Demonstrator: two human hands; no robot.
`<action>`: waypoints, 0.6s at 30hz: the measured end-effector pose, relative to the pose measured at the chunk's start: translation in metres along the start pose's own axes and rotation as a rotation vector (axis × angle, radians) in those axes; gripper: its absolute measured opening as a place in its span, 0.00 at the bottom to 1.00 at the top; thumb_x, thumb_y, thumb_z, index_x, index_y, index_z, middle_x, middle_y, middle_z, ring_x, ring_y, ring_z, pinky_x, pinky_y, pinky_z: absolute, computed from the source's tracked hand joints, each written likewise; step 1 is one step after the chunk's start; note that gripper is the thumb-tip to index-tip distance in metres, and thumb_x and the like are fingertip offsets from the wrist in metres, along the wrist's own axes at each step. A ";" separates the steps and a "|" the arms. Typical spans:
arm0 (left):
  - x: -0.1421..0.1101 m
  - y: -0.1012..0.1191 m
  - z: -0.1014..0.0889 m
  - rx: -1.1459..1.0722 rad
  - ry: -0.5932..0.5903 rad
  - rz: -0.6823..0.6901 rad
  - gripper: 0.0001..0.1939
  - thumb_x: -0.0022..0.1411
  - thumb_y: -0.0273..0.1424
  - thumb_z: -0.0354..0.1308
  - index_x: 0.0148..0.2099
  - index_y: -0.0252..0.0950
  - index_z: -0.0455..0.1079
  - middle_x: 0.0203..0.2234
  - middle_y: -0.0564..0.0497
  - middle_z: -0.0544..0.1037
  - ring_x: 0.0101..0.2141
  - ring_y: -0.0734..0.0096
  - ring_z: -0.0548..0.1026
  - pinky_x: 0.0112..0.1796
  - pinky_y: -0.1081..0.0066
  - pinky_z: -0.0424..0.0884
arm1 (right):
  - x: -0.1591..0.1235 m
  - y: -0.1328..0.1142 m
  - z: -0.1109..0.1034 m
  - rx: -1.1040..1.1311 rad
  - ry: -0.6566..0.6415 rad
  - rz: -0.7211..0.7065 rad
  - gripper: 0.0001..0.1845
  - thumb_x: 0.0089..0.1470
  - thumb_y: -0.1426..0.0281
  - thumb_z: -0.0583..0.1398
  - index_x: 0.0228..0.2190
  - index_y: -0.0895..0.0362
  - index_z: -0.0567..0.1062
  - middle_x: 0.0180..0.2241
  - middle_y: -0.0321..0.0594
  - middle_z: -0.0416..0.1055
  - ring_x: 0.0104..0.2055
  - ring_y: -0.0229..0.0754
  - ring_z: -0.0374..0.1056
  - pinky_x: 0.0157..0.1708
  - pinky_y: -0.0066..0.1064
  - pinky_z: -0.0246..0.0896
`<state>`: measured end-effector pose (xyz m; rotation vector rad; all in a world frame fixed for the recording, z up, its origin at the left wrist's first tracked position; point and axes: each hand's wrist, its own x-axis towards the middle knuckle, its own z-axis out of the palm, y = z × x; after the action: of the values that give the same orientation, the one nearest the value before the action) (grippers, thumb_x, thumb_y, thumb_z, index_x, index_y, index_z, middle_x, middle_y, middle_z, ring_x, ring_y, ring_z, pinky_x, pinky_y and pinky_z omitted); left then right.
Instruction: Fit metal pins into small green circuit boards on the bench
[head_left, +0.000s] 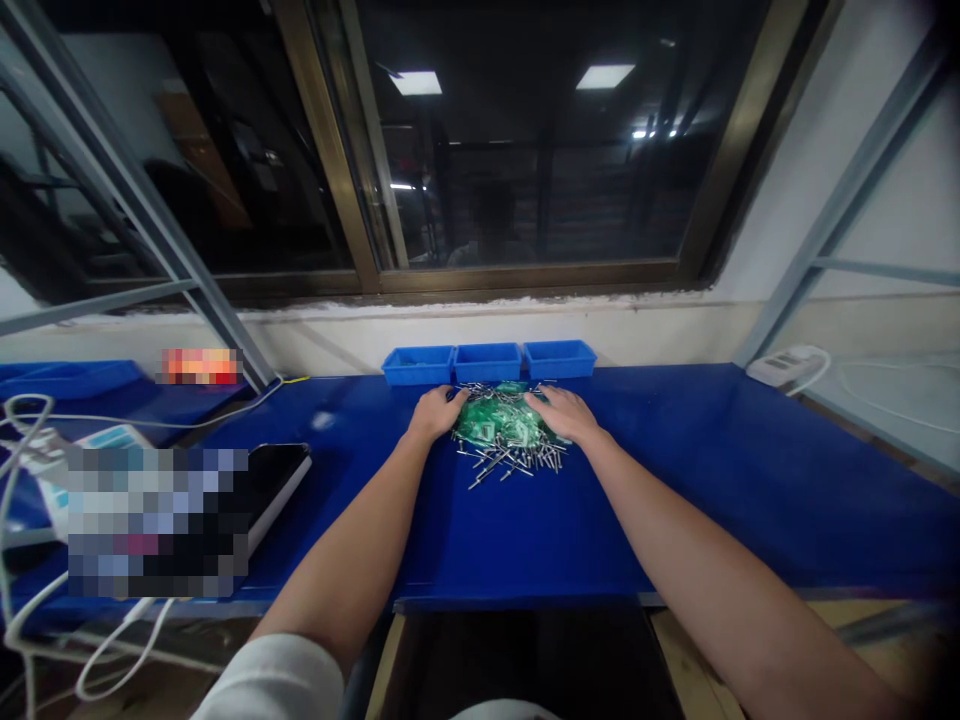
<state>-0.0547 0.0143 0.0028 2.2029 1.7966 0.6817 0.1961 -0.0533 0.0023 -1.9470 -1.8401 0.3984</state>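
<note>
A heap of small metal pins mixed with green plastic pieces [504, 432] lies on the blue table top [675, 480], in front of the blue bins. My left hand [435, 412] rests at the heap's left edge, fingers curled against it. My right hand [564, 412] lies on the heap's right side, fingers flat and slightly spread over the green pieces. Both arms reach forward from the near edge. Whether either hand grips any pins is hidden.
Three small blue bins [489, 361] stand in a row at the back under the window. A black device [274, 475] and white cables [30, 420] lie at the left. A white power strip [787, 364] sits at the far right.
</note>
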 end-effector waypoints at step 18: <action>0.013 0.020 -0.003 0.093 -0.017 -0.187 0.36 0.54 0.56 0.41 0.43 0.31 0.73 0.40 0.33 0.75 0.43 0.46 0.73 0.39 0.60 0.67 | 0.036 -0.017 0.006 -0.095 0.099 0.004 0.36 0.48 0.45 0.50 0.52 0.53 0.67 0.52 0.51 0.61 0.55 0.59 0.53 0.49 0.48 0.51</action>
<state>-0.0370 0.0219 0.0167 2.0545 2.0315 0.5488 0.1807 -0.0164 0.0082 -1.9959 -1.8224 0.2154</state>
